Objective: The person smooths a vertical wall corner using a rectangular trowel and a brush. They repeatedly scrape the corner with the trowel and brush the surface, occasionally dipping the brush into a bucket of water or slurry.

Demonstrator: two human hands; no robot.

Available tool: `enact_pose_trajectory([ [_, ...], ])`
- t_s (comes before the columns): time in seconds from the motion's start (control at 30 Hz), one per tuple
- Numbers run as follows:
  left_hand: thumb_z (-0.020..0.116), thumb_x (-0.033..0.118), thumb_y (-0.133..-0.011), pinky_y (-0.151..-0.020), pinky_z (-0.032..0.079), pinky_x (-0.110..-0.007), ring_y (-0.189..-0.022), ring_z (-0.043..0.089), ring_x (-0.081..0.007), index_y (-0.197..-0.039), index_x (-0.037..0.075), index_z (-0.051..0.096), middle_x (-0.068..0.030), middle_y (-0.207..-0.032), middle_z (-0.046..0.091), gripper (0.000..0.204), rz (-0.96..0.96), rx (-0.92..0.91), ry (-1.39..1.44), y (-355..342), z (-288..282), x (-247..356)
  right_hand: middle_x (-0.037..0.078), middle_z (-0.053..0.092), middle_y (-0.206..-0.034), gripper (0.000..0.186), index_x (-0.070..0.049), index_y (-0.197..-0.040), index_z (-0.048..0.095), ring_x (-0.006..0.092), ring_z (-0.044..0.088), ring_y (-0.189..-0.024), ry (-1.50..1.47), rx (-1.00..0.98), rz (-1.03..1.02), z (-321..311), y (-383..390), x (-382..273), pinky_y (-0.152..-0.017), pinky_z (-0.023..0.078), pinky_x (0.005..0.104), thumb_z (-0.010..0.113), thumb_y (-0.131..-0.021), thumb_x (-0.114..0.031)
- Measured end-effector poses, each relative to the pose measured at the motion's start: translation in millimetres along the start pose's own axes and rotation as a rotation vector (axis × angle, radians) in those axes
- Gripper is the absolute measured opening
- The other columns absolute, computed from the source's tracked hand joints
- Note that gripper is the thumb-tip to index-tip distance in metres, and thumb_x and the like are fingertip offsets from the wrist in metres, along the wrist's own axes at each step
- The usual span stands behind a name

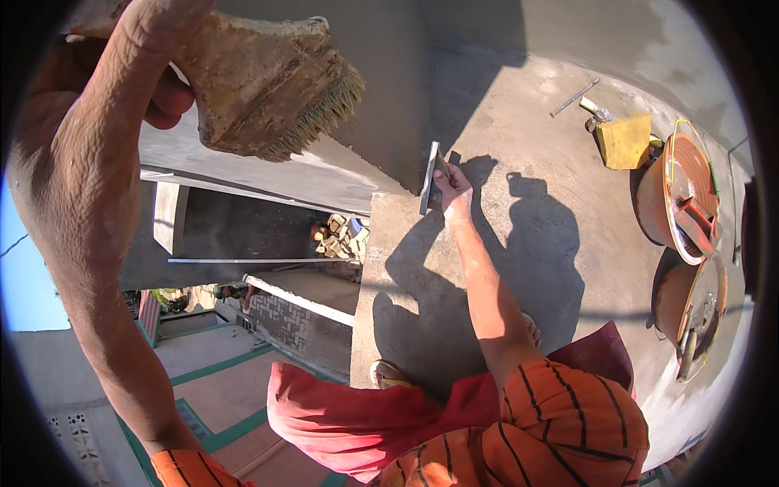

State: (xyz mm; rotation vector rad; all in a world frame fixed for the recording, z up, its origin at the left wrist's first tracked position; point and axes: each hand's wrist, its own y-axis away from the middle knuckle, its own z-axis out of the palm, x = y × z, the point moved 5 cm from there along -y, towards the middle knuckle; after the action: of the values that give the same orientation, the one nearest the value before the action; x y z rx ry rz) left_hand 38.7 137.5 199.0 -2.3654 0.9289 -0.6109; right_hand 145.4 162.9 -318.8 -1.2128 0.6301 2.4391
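Observation:
Raised close in front of me at the upper left, my left hand [93, 174] is closed round a wide, mortar-crusted brush [260, 85]. Its pale, stiff bristles point down to the right, near the grey plastered wall [377, 73] but with contact unclear. Lower down, my right arm reaches forward over the floor. My right hand [457, 199] grips a flat plastering float [430, 178], seen nearly edge-on with its thin blade toward the wall's lower corner. The fingers are partly hidden behind the float.
Right of me stand two orange buckets [656, 191] [669, 304] with tools in them. A yellow block [625, 142] and a metal rod [574, 97] lie beyond. The concrete floor [535, 122] ends in a drop at left, with rubble [345, 239] below. My sandalled foot [389, 373] is near that edge.

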Motion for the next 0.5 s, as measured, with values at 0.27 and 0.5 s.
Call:
enact_pose_trajectory([
  [0.27,0.069,0.021,-0.088,-0.055,0.054,-0.025,-0.061,0.064,-0.0124,-0.100,-0.001,0.061,-0.0106,-0.081,0.067,0.026,-0.059,-0.163,-0.369,-63,-13,21,-0.006,0.060,-0.083,0.026,-0.006,-0.110,0.067,0.0052,0.051,-0.070,0.073,-0.091,0.117,17,13,13,-0.060,0.040,0.0229,0.070,-0.086,-0.015],
  [0.5,0.065,0.019,-0.090,-0.058,0.057,-0.027,-0.066,0.066,-0.0149,-0.099,-0.003,0.059,-0.0129,-0.082,0.067,0.025,-0.071,-0.234,-0.386,-86,-10,14,-0.002,0.063,-0.087,0.030,-0.002,-0.111,0.063,0.0068,0.055,-0.078,-0.052,-0.061,0.089,7,5,5,-0.068,0.042,0.0235,0.071,-0.086,-0.016],
])
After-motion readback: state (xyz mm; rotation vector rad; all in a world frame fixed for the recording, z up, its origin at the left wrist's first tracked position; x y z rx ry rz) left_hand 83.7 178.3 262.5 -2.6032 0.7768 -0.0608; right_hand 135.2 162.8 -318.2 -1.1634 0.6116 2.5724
